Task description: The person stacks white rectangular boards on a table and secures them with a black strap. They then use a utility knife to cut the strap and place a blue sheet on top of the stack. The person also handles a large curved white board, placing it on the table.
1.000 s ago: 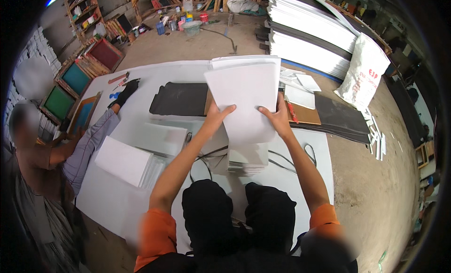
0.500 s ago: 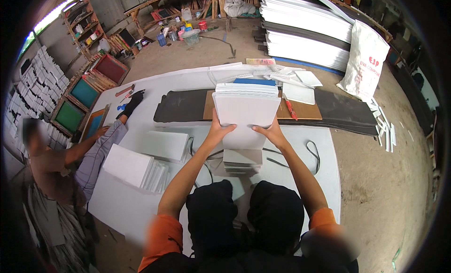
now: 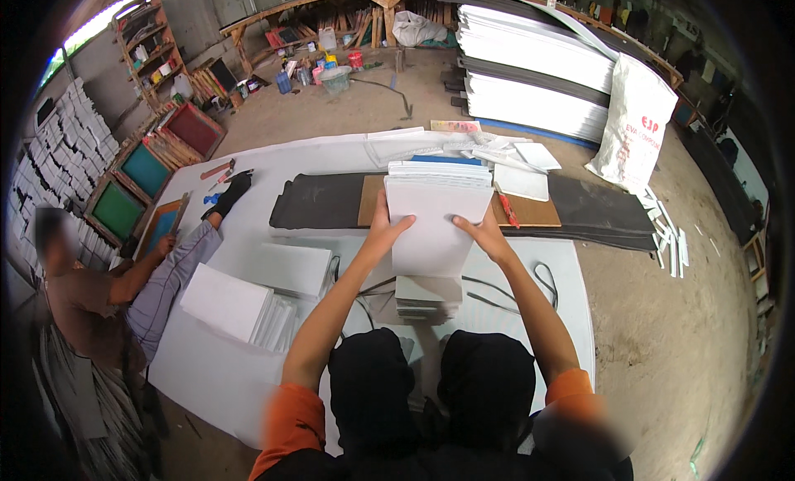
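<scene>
A thick stack of white foam sheets stands tilted up in front of me, its layered edges at the top. My left hand grips its left side, thumb laid across the front face. On the opposite side my right hand holds it the same way. Fingers behind the sheets are hidden. Just nearer to me, between the stack and my knees, sits a short pile of smaller grey-white pieces. Beyond the sheets, a red-handled cutter lies on a brown board over a black mat.
White sheet stacks lie to my left, dark straps on both sides. Offcuts lie past the mat. A co-worker sits far left at a framed screen. A white sack stands by tall sheet piles.
My view has tilted slightly, so the scene sits lower. Both hands keep their hold on the sheets with little movement. The co-worker's hand has shifted nearer to the co-worker's body.
</scene>
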Motion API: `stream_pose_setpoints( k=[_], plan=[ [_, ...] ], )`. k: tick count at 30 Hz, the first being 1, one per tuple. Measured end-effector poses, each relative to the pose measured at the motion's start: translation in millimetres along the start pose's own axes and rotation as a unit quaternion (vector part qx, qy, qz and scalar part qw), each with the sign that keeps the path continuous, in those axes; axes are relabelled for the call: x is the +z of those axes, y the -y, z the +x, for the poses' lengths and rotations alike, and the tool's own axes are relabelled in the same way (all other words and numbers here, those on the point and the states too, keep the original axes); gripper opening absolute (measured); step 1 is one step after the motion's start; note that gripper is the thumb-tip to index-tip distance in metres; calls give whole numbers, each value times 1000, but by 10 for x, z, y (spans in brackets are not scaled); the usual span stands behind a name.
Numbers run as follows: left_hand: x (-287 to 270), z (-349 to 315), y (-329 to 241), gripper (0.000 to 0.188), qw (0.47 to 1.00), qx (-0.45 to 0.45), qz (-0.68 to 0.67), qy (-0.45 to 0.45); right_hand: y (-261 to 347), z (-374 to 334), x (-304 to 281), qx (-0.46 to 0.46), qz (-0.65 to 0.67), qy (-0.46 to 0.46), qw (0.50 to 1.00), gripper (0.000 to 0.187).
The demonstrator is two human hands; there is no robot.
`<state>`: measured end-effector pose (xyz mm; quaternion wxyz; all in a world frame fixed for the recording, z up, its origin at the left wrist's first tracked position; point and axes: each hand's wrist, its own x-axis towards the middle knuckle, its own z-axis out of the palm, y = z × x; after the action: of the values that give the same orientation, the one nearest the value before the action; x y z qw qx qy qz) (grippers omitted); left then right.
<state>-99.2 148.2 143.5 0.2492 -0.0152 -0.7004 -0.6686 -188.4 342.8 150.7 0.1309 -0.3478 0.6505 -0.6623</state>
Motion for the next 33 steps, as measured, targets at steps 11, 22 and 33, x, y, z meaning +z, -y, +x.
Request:
stream_pose_setpoints(
  k=[11, 22, 33],
  plan=[
    [-21, -307, 351, 63, 994, 24, 103, 38, -373, -270, 39, 23, -30, 25, 999, 84],
    [44, 298, 333, 68, 962, -250, 109, 3, -543, 268, -27, 234, 3, -120, 965, 71],
    [52, -109, 1038, 55, 928, -360, 95, -10, -1253, -74, 169, 312, -84, -138, 936, 63]
  ],
)
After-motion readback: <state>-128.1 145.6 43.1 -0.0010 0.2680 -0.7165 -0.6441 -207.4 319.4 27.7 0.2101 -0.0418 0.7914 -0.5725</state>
